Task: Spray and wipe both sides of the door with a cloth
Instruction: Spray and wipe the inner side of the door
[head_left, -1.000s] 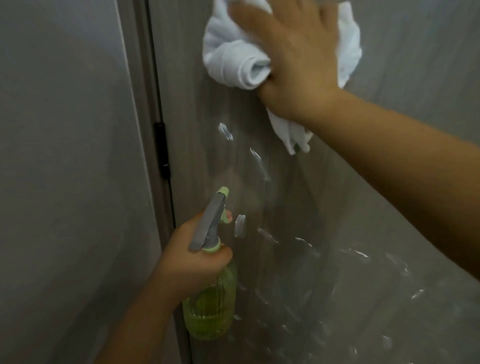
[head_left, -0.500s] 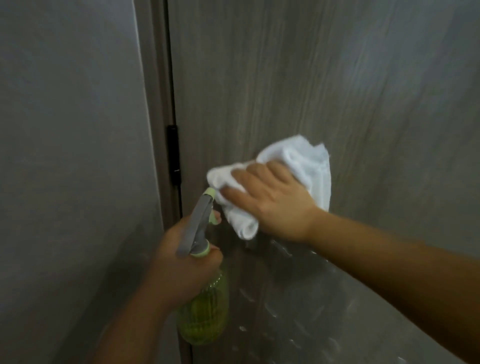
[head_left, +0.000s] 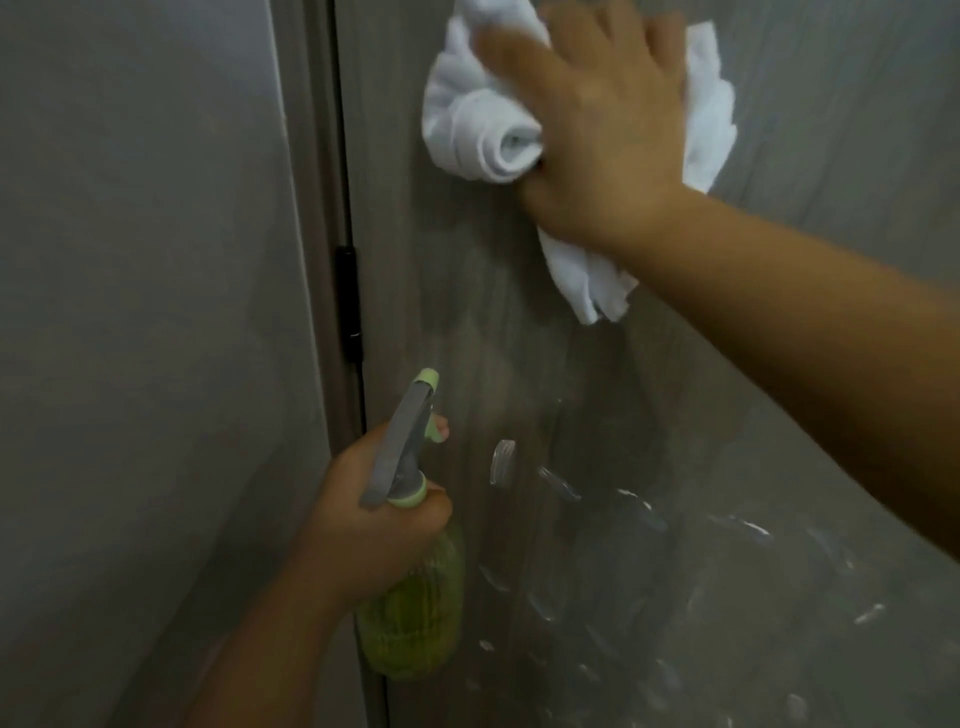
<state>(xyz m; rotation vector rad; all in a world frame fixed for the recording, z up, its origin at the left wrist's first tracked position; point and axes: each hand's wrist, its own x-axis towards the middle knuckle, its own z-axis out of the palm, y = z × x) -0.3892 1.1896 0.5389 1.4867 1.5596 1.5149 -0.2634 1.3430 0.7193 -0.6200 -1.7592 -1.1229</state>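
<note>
1. Pressing a bunched white cloth (head_left: 483, 130) flat against a grey wood-grain door (head_left: 831, 130), the right hand (head_left: 597, 135) lay on top of the cloth near the upper edge of the view, its fingers spread and extended, blurred at the tips.
2. Cloth showed on both sides of that hand: a rolled fold stuck out to the left of the thumb, and a loose corner hung down below the wrist.
3. Lower and to the left, the left hand (head_left: 363, 519) was wrapped around the neck of a spray bottle (head_left: 415, 613), with one fingertip curled over the trigger.
4. The bottle was translucent green and held a yellow-green liquid; how full it was could not be told.
5. The bottle stood roughly upright, its long axis vertical, and its grey spray head with a pale green nozzle pointed up and toward the door.
6. Wet streaks and droplets (head_left: 504, 462) shone on the lower door, below the cloth and right of the bottle.
7. A dark hinge (head_left: 348, 306) sat on the door's left edge, beside a plain grey wall (head_left: 145, 312).
</note>
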